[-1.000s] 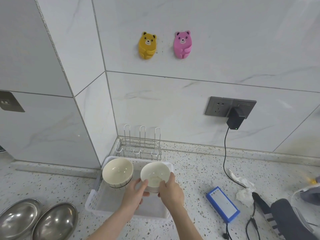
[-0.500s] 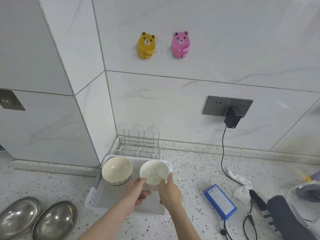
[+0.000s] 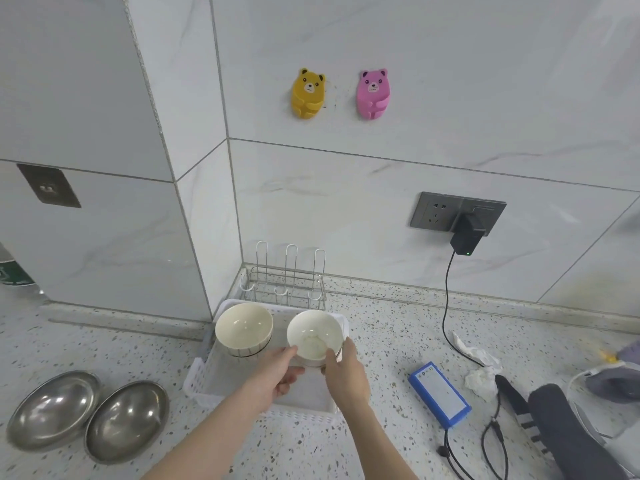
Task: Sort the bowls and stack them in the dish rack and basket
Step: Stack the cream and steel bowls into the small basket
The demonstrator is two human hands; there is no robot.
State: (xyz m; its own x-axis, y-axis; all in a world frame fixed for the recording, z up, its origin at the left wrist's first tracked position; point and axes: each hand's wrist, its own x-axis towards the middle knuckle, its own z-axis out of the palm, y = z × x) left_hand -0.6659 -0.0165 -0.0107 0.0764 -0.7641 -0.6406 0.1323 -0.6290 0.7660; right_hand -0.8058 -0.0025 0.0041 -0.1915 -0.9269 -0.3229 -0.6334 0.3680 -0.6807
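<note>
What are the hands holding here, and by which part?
Both hands hold one white bowl over the white basket. The left hand grips its near-left side and rim; the right hand grips its near-right side.

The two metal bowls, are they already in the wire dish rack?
No, both metal bowls sit on the countertop at the left, and the wire dish rack holds no bowl.
</note>
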